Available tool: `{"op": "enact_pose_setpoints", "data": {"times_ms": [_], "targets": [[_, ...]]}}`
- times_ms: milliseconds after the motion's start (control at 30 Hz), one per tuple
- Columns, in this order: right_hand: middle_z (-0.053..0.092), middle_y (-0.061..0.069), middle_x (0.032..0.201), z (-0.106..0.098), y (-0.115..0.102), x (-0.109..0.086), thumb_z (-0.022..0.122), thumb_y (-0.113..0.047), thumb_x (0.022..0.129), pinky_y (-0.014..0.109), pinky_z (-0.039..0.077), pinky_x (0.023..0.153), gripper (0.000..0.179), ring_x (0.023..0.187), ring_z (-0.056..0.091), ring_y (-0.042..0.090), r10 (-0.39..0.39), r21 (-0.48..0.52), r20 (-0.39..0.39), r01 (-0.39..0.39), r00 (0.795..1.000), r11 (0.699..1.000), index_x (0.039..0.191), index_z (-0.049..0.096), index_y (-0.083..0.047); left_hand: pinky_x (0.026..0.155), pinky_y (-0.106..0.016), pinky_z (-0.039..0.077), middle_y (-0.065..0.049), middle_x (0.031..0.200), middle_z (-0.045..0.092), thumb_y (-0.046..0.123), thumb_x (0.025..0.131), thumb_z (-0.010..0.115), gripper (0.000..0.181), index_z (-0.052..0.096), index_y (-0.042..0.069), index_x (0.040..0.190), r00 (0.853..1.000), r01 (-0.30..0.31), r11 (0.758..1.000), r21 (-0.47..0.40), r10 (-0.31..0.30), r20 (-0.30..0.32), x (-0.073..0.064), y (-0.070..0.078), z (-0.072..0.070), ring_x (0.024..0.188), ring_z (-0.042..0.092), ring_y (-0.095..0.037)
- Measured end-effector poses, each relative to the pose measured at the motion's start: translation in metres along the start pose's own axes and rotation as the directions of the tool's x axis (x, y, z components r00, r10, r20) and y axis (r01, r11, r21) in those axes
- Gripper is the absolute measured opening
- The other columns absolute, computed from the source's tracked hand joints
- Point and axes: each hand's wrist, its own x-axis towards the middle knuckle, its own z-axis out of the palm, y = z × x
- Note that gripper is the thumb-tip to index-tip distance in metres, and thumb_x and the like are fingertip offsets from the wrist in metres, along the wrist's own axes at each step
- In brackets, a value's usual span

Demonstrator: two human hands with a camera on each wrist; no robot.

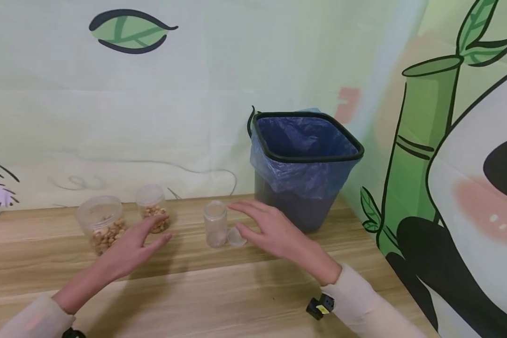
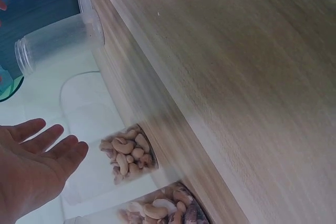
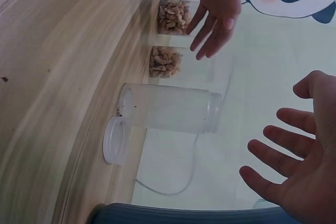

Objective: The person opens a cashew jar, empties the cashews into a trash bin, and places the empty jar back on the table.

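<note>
Both hands reach forward over the wooden table (image 1: 219, 291), and neither one holds anything. From the head view, the left hand (image 1: 131, 246) has its fingers straight and spread, and it hovers between the two jars with cashew nuts: the wide jar (image 1: 102, 224) to its left and the small jar (image 1: 153, 208) just behind its fingertips, close but, as far as I can see, not touching. Each of these jars is filled with nuts only in its lower part. The right hand (image 1: 274, 232) is also released, fingers stretched, just to the right of the empty jar (image 1: 215, 224), which stands upright without a lid and holds nothing. Its round lid (image 1: 236, 237) lies flat on the table beside the jar, partly under the right fingers, so I cannot tell if they touch it. Behind the right hand stands a dark bin (image 1: 304, 164) lined with a blue bag (image 1: 295, 178); its inside is not visible.
</note>
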Motion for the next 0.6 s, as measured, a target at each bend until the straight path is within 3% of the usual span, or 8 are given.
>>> {"op": "enact_pose_setpoints", "data": {"times_ms": [433, 600], "targets": [[0.053, 0.002, 0.15, -0.009, -0.005, 0.01, 0.055, -0.032, 0.105, 0.04, 0.04, 0.114, 0.047, 0.14, 0.047, 0.019, 0.017, -0.008, -0.001, -0.017, 1.0, 1.0, 0.149, 0.052, -0.018, 0.104, -0.069, 0.036, -0.028, 0.15, 0.046, 0.045, 0.106, 0.05, 0.065, 0.041, 0.0, 0.152, 1.0, 0.01, 1.0, 0.007, -0.011, 0.016, 0.0, 0.003, -0.002, 0.137, 0.041, -0.052], [0.052, 0.003, 0.152, -0.009, -0.005, 0.013, 0.055, -0.032, 0.105, 0.04, 0.038, 0.115, 0.048, 0.141, 0.046, 0.019, 0.016, -0.012, 0.004, -0.016, 1.0, 1.0, 0.15, 0.051, -0.017, 0.104, -0.069, 0.037, -0.029, 0.151, 0.045, 0.051, 0.105, 0.048, 0.071, 0.039, -0.001, 0.153, 0.999, 0.039, 0.999, 0.016, -0.04, 0.036, 0.002, 0.004, -0.001, 0.137, 0.041, -0.051]]}}
